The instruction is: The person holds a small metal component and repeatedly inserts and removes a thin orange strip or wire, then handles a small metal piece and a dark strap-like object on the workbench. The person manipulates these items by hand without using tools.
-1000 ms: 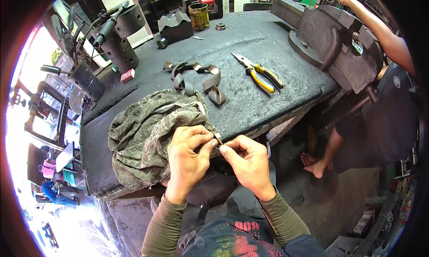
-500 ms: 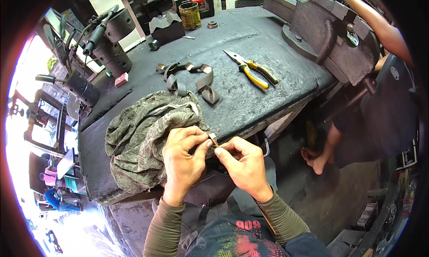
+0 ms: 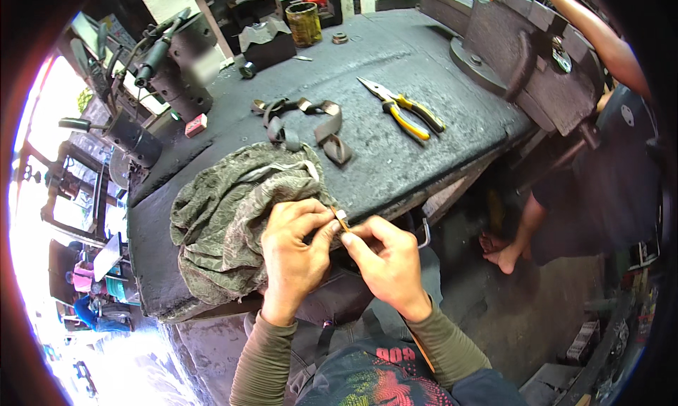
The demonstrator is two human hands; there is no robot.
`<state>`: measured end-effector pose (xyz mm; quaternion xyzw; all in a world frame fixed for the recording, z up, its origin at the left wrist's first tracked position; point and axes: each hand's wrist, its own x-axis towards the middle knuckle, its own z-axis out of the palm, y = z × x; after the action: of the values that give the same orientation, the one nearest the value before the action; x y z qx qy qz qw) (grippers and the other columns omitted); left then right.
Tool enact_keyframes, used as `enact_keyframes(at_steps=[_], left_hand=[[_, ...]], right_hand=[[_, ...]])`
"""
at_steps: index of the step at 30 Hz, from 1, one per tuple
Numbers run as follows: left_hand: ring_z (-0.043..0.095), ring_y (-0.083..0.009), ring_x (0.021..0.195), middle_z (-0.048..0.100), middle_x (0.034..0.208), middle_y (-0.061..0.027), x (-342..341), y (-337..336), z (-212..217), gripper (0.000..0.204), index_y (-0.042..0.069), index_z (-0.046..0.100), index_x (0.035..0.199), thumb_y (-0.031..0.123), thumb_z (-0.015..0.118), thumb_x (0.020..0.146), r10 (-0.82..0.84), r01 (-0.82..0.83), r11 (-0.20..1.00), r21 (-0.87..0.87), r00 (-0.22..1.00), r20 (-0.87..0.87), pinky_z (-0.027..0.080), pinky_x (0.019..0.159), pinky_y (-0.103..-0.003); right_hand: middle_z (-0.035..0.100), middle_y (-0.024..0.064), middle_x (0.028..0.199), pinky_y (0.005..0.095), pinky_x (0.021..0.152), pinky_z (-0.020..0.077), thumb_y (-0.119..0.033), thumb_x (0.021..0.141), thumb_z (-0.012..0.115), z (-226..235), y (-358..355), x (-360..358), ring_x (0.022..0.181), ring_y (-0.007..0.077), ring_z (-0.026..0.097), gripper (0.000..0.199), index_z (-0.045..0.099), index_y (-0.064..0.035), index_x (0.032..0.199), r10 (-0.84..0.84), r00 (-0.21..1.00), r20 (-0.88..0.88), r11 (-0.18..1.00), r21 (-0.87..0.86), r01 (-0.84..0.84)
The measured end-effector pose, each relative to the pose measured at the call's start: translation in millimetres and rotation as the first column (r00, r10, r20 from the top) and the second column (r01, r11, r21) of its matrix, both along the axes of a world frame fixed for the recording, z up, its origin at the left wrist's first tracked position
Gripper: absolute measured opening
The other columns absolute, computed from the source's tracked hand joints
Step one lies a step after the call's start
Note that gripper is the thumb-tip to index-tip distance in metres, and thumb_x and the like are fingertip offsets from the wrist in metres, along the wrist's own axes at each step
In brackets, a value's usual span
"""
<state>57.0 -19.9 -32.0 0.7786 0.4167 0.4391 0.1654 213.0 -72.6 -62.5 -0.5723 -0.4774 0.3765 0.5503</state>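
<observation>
In front of the bench edge, my left hand and my right hand pinch a small thin copper-brown strip between thumbs and forefingers. A pale bright bit shows on its upper end; the fingertips hide much of the rest. Beside my left hand a crumpled green patterned cloth lies on the bench corner. Beyond the cloth is a twisted dark grey strip with bends and loose coils. Pliers with yellow and black handles lie farther right, their jaws pointing away from me.
A big vise stands on the right of the dark workbench. Perforated metal cylinders and a small red box are at left, a yellow-stained can at the back. Another person's bare arm reaches over the vise.
The view has shifted slightly, so the bench and the things on it appear a little lower and farther right. Both my hands keep pinching the small strip.
</observation>
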Motion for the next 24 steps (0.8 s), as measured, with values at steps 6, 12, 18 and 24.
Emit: enact_keyframes(at_steps=[6, 12, 18, 24], left_hand=[[0.074, -0.0262, 0.099, 0.082, 0.102, -0.0096, 1.2, -1.2, 1.3, 0.016, 0.001, 0.085, 0.096, -0.002, 0.09, 0.081, 0.03, -0.03, 0.999, -0.023, 0.999, -0.018, 0.059, 0.09, -0.038], [0.074, -0.0267, 0.1, 0.081, 0.102, -0.0093, 1.0, -0.8, -0.7, 0.017, 0.002, 0.086, 0.097, 0.001, 0.091, 0.081, 0.053, -0.053, 0.998, -0.016, 0.998, -0.016, 0.059, 0.091, -0.038], [0.074, -0.0277, 0.099, 0.081, 0.102, -0.0094, 0.3, -1.4, 3.4, 0.016, 0.002, 0.085, 0.096, 0.0, 0.09, 0.081, 0.021, -0.021, 1.0, -0.004, 1.0, -0.002, 0.059, 0.091, -0.039], [0.074, -0.0278, 0.1, 0.081, 0.102, -0.0094, -0.1, -1.0, 2.8, 0.015, 0.001, 0.085, 0.096, -0.001, 0.09, 0.081, 0.012, -0.012, 1.0, -0.013, 1.0, 0.018, 0.059, 0.091, -0.039]], right_hand=[[0.074, -0.0016, 0.085, 0.0232, 0.065, 0.0502, -0.006, 0.104, 0.08, 5.7, -4.4, 2.8, 0.077, 0.0021, 0.062, 0.01, 0.077, 0.0037, 0.101, 0.022, 1.0, -0.011, 0.997, 0.072, -0.021], [0.074, 0.0001, 0.084, 0.0232, 0.065, 0.0501, -0.005, 0.102, 0.081, 2.3, -2.6, 3.0, 0.077, 0.0022, 0.061, 0.01, 0.078, 0.0036, 0.1, 0.014, 1.0, -0.006, 0.992, 0.124, -0.013], [0.077, 0.0121, 0.079, 0.0331, 0.06, 0.0536, -0.01, 0.101, 0.08, 3.5, -1.9, 1.9, 0.066, 0.0109, 0.068, 0.016, 0.074, 0.0034, 0.095, 0.0, 1.0, -0.009, 0.995, 0.099, 0.001], [0.075, 0.0101, 0.077, 0.0317, 0.057, 0.0507, -0.011, 0.101, 0.081, -1.0, -2.2, 1.5, 0.062, 0.0095, 0.064, 0.016, 0.076, 0.0029, 0.097, -0.001, 1.0, 0.0, 0.997, 0.078, 0.001]])
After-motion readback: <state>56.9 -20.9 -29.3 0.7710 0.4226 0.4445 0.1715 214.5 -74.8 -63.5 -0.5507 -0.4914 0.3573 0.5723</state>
